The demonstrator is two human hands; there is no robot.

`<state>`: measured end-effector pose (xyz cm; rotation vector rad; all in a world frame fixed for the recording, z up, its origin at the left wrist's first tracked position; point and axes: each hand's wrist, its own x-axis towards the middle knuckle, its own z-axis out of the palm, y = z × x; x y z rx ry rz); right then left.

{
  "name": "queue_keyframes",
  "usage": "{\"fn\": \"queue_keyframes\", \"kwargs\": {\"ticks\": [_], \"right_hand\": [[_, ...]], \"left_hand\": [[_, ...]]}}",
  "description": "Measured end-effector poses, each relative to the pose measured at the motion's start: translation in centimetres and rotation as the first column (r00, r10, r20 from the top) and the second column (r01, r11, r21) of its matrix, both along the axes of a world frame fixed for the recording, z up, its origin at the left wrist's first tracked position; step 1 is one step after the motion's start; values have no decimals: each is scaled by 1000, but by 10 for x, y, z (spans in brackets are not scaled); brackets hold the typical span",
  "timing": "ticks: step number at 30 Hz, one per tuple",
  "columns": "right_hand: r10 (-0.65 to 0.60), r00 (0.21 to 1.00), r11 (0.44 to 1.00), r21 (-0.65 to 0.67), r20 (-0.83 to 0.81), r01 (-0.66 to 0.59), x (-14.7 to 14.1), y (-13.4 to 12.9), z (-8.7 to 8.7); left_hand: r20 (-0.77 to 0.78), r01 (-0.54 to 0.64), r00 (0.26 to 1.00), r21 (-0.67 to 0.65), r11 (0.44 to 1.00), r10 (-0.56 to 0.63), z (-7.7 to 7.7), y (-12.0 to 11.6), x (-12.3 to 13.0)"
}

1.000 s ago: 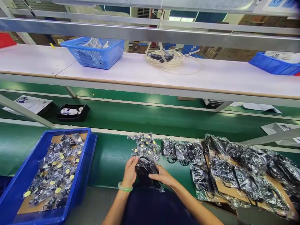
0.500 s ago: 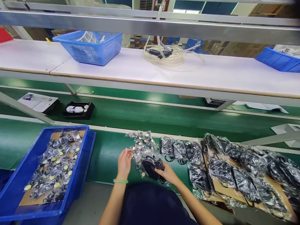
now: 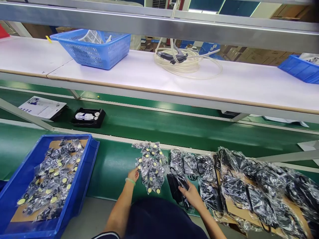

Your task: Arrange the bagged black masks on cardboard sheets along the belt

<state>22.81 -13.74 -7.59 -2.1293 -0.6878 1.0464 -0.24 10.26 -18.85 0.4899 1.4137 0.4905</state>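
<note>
My right hand (image 3: 191, 195) grips a black power adapter (image 3: 175, 187) with a cable, in a clear plastic bag, just right of the middle pile. My left hand (image 3: 134, 174) is at the left edge of that pile, its fingers closed on a small bagged part (image 3: 138, 168); the fingertips are partly hidden. The pile of small bagged black parts (image 3: 152, 162) with round yellow stickers lies on the green belt (image 3: 114, 166). Several bagged adapters (image 3: 189, 163) lie in a row right of the pile.
On the left, a blue bin (image 3: 93, 149) holds more stickered bags on cardboard. At right, more bagged adapters (image 3: 236, 186) are heaped on cardboard. Behind is a white shelf (image 3: 139, 73) with a blue basket (image 3: 107, 49) and a coiled air hose (image 3: 184, 63). Below it sits a black tray (image 3: 101, 121).
My right hand has carried the bagged adapter right, off the pile and down beside it. My left hand has lowered and closed at the pile's left edge. The view has shifted slightly.
</note>
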Motion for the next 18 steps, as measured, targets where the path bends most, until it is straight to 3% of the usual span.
{"fn": "queue_keyframes", "kwargs": {"ticks": [4,7,10,13,16,18], "right_hand": [[18,999,1000,-23,-40,-19,0,7,-6],[73,997,994,-79,-36,-76,5,13,-11],[80,997,990,-117,-19,-82,13,21,-16],[47,999,986,-157,0,-47,19,29,-20],[25,1000,981,-193,19,-20,20,35,-21],[25,999,983,-185,30,-19,19,37,-20]], "left_hand": [[35,-149,987,-170,974,157,0,4,-19],[93,-275,953,-135,952,288,10,12,-42],[128,-387,911,-62,920,392,26,36,-61],[198,-463,874,61,884,444,51,90,-72],[274,-518,847,232,823,455,87,174,-79],[295,-563,825,350,748,482,111,233,-83]]}}
